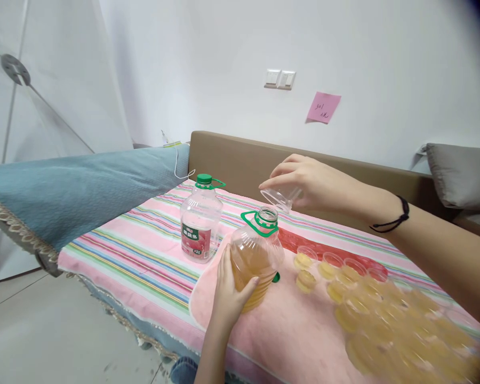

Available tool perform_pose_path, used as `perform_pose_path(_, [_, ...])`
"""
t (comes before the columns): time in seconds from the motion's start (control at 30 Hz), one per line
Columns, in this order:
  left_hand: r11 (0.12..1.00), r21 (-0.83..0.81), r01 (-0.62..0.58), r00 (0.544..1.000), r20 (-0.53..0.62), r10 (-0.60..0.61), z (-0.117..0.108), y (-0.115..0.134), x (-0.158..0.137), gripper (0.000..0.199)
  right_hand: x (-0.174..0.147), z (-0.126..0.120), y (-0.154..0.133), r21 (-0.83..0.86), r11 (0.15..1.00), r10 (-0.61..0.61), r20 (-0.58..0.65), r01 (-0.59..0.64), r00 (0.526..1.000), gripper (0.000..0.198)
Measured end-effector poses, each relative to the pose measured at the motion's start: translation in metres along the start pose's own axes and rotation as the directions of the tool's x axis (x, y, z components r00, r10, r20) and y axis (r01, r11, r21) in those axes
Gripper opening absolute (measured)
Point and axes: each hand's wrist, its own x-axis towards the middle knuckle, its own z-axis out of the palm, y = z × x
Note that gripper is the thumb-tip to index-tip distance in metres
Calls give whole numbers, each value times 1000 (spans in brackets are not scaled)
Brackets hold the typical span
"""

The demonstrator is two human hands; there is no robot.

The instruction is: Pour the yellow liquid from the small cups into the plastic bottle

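My left hand [234,290] is wrapped round the lower side of a clear plastic jug [260,261] with amber liquid in it. The jug's mouth is uncapped, and a green carrying ring sits round its neck. Just above that mouth, my right hand [304,181] grips a clear plastic cup [278,198], tilted with its rim toward the jug. A green cap [276,277] lies on the pink mat beside the jug. To the right stand several clear cups [384,314] holding yellowish liquid, close together.
A second jug [200,224], with a green cap and a red label, stands to the left on the striped cloth [144,250]. Behind the cups lies a red plastic wrapper [290,240]. A brown headboard [232,160] runs along the wall, and a grey cushion [464,173] rests at right.
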Motion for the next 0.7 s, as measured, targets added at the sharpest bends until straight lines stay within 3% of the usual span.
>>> perform_pose_path(0.37, [1000,-18,-4,1000,-10,4,0,-2,0,95,-1,-4,-7,13,1000,23,7,-23,1000,47])
perform_pose_path(0.5, [999,-19,-27,1000,-10,27,-1,0,0,93,-13,-12,-14,135,982,146,-71,-135,987,44])
perform_pose_path(0.6, [998,-37,-46,999,-4,46,-2,1,1,92,-39,-9,-41,381,885,358,-188,-269,915,54])
perform_pose_path(0.7, [999,-27,-43,999,-9,43,-2,-1,2,94,-75,7,-90,650,680,587,-206,-339,783,60])
